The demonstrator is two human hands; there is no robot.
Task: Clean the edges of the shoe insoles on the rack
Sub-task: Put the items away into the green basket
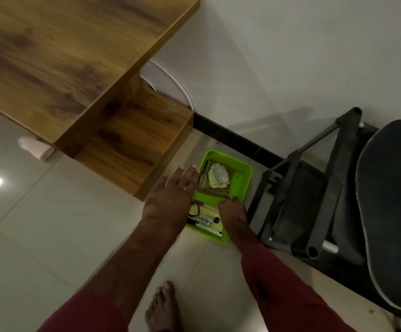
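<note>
Dark insole [390, 212], pale rim, lies on top of black rack [314, 202] at right, well apart from both hands. Green tray [242, 178] on tiled floor [51, 236] between rack and wooden bench [63, 56]. Tray holds folded brown cloth [204, 180] with crumpled pale rag [218, 179] on top, small tools at near end. Left hand [170, 200] flat, fingers spread, empty grip, beside tray's left rim. Right hand [233, 213] reaches into tray, fingertips at cloth edge; grip state unclear. Bare foot [162, 307] below.
</note>
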